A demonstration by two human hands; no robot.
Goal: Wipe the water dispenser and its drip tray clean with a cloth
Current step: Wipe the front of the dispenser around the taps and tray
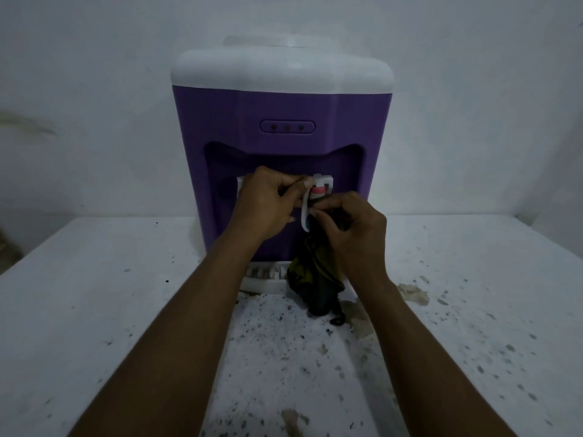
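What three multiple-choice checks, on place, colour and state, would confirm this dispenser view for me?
1. Where does the cloth hang?
A. down over the drip tray's right end
B. folded on the table
C. on a wall hook

2. What colour is the dispenser body?
A. blue
B. purple
C. red

3. What is the right hand doing?
A. lying flat on the table
B. gripping the cloth
C. empty and open

Answers:
1. A, it drapes from the hand across the tray.
2. B, the front panel is purple.
3. B, its fingers curl round the cloth beside the tap.
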